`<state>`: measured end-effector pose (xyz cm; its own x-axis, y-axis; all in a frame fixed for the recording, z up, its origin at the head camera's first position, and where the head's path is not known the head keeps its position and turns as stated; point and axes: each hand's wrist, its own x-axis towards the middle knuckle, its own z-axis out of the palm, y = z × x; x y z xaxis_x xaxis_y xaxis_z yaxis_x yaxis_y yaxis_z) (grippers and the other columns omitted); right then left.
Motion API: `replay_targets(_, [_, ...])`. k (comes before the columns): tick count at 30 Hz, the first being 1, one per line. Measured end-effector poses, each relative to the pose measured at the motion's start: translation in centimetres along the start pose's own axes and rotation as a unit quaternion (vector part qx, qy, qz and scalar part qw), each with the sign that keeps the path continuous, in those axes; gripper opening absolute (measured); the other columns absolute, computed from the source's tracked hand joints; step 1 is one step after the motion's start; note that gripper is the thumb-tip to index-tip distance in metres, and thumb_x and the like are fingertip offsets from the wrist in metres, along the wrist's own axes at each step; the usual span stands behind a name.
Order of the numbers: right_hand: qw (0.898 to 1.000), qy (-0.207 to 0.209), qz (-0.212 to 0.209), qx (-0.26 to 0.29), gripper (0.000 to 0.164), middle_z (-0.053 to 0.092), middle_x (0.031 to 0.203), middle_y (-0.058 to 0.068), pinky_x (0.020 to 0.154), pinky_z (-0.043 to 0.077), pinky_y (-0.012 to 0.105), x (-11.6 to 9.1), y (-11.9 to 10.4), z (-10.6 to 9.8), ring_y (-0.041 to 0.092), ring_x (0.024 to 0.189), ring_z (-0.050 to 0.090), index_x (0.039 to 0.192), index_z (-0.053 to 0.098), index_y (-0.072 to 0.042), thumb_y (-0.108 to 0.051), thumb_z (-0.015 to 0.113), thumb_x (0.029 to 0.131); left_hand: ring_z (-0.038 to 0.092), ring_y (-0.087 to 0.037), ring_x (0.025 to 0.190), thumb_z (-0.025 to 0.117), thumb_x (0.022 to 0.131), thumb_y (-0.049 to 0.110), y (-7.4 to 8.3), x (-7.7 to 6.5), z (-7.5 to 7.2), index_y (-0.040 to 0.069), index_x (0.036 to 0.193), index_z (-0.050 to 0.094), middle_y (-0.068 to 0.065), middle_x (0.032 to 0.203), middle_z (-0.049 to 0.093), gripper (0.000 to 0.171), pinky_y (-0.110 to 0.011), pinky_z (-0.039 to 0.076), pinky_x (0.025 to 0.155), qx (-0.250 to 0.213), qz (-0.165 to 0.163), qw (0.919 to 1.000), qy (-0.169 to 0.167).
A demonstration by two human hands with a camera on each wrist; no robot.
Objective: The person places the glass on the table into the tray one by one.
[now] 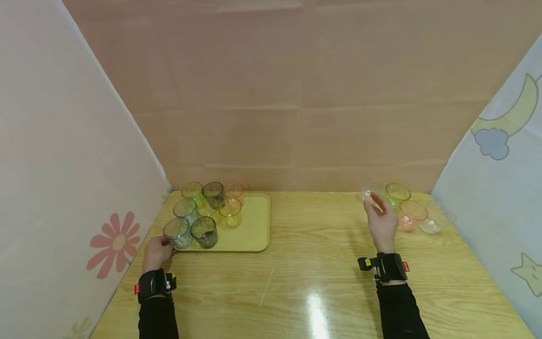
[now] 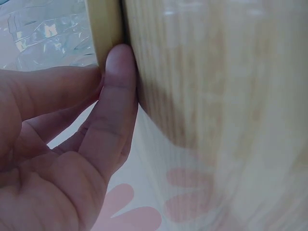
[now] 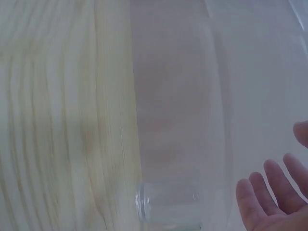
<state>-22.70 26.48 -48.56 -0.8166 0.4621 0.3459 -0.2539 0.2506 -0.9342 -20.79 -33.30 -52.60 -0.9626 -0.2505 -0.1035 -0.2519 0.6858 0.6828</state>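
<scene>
My left hand (image 1: pixel 157 254) is at the near left corner of a yellow tray (image 1: pixel 254 235). In the left wrist view its thumb and fingers (image 2: pixel 120 72) pinch the tray's rim (image 2: pixel 107 29). Several tinted drinking glasses crowd the tray's left side, among them a blue glass (image 1: pixel 178 233) and a dark grey glass (image 1: pixel 204 232) at the front. Over the right side of the table, my right hand (image 1: pixel 382 223) has its fingers loosely extended and holds nothing. A clear glass (image 3: pixel 168 204) stands just beyond, apart from its fingers in the right wrist view.
Right of my right hand are a green glass (image 1: pixel 398 194), a pink glass (image 1: pixel 412 214) and another clear glass (image 1: pixel 430 225). The wooden table (image 1: pixel 313 235) ends at a brown back wall (image 1: pixel 296 117). Patterned side panels flank it.
</scene>
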Motion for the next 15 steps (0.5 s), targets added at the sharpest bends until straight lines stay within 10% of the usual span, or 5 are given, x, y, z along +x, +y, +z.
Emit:
replay_targets(7, [0.99,0.136,-0.026,-0.025,0.036,0.062,0.126,0.007,0.097,0.046,0.028,0.9,0.4,-2.7,0.02,0.116,0.057,0.125,0.066,-0.005,-0.016,0.07,0.091,0.061,-0.032,0.084,0.051,0.092,0.009,0.1,0.0,-0.1,-0.011,0.109,0.064,-0.024,0.094,0.067,0.029,-0.029,0.043,0.063,0.002,-0.009,0.9999,-0.006])
replay_targets(15, [0.95,0.31,-0.029,-0.018,0.026,0.06,0.109,-0.009,0.101,0.037,0.028,1.8,1.0,-6.0,0.01,0.116,0.052,0.113,0.07,-0.007,-0.007,0.069,0.087,0.061,-0.031,0.08,0.051,0.092,0.007,0.5,-0.2,-0.2,-0.011,0.103,0.065,-0.023,0.089,0.067,0.026,-0.029,0.042,0.06,0.003,-0.002,1.0,-0.006])
